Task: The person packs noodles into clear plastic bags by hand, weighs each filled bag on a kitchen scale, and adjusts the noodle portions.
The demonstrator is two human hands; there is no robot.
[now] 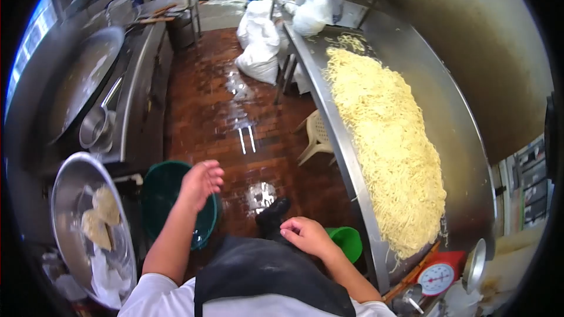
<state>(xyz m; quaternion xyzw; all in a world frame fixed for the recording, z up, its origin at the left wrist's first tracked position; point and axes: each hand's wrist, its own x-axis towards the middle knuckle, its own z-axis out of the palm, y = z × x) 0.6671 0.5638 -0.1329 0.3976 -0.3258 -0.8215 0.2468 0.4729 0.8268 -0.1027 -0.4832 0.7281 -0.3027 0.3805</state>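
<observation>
My left hand (201,180) hangs in the air above a green basin (161,194) on the floor, fingers loosely curled, holding nothing. My right hand (305,236) rests at my dark apron (264,270) near the waist, fingers loosely bent and empty, close to the front edge of a steel table (341,141). A long heap of pale yellow noodles (388,141) lies spread along that table to my right. A small green bowl (348,240) sits just beside my right hand, below the table edge.
A steel bowl (70,199) holding pieces of dough stands at lower left. A big wok (82,76) and a ladle (97,123) sit on the left counter. White sacks (258,41) lie on the wet brick floor. A plastic stool (317,138) stands under the table; a red scale (437,276) is at lower right.
</observation>
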